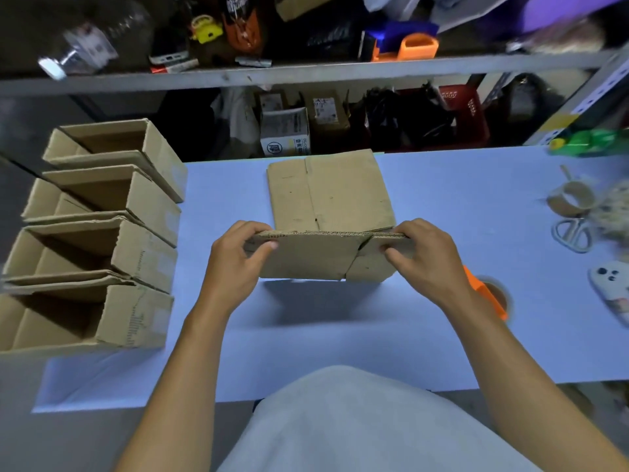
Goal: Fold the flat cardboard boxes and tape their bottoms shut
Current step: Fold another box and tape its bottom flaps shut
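Observation:
I hold a flattened cardboard box point(316, 257) upright above the blue table point(442, 335), its corrugated top edge toward me. My left hand point(235, 264) pinches its left end, thumb on the near face. My right hand point(425, 257) pinches the right end the same way. Behind it a stack of flat cardboard boxes point(330, 192) lies on the table. An orange tape dispenser point(490, 298) with a tape roll sits just right of my right wrist, partly hidden by it.
Several folded open boxes point(102, 233) stand in a row along the table's left edge. At the right lie a used tape core point(571, 199), scissors point(571, 233), twine, a phone point(612, 291) and a green bottle point(589, 141). Cluttered shelves stand behind the table.

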